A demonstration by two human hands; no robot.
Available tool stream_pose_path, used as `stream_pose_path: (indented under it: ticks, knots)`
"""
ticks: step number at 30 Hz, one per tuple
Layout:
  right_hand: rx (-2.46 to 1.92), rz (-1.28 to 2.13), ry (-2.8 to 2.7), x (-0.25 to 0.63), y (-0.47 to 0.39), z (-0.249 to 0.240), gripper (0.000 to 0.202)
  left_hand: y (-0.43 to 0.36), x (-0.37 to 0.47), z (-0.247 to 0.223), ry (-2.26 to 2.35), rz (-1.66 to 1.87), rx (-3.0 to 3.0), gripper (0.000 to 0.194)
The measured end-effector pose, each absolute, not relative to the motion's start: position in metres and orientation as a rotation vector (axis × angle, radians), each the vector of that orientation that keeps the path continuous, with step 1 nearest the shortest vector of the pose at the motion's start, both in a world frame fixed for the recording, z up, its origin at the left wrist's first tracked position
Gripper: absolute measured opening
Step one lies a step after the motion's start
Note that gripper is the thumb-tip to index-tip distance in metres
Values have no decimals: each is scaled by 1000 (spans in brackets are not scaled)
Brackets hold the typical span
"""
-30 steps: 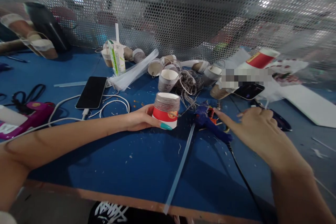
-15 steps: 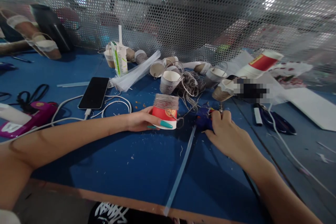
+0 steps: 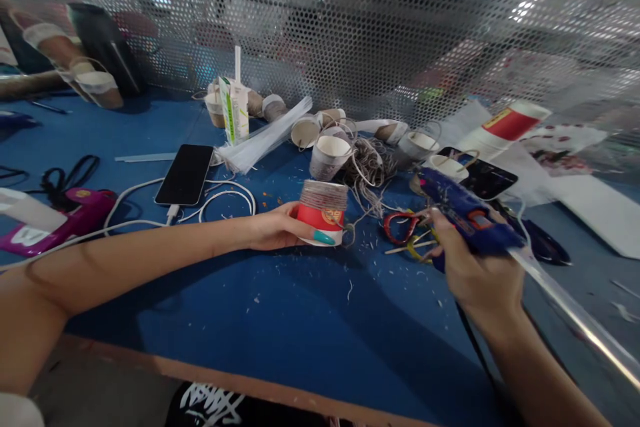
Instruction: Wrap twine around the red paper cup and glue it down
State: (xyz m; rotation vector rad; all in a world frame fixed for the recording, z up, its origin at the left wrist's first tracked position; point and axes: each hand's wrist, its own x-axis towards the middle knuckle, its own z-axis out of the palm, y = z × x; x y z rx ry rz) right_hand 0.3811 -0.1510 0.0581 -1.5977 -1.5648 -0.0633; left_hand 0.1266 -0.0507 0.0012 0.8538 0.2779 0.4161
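My left hand is closed around a red and white paper cup, which stands upside down or tilted; I cannot tell which. Grey twine is wound round the cup's upper part, and a loose strand trails off to the right. In my right hand is a blue glue gun, lifted above the table. A long clear glue stick juts from its rear toward the lower right. Scissors with red and yellow handles lie below the gun's nozzle, partly hidden by my fingers.
Several paper cups and a heap of grey twine sit toward the perforated metal screen. Glue sticks, a drink carton and a phone with a white cable are at left. A purple glue gun lies far left.
My right hand has picked up the blue glue gun from the table and swung it up and right, uncovering the scissors. My left hand keeps hold of the cup in nearly the same place.
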Motion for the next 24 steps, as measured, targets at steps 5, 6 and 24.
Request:
stream_pose_path:
  ticks: [5,6,24]
  knots:
    - [-1417,61,-1673,352,-171,52,9,-52,128,2,318,415,838,55]
    - [-1398,97,-1701,350,-174,50,7,-53,129,2,324,418,843,56]
    - [-1522,260,-2014,341,-177,56,23,-56,132,6,342,457,884,46]
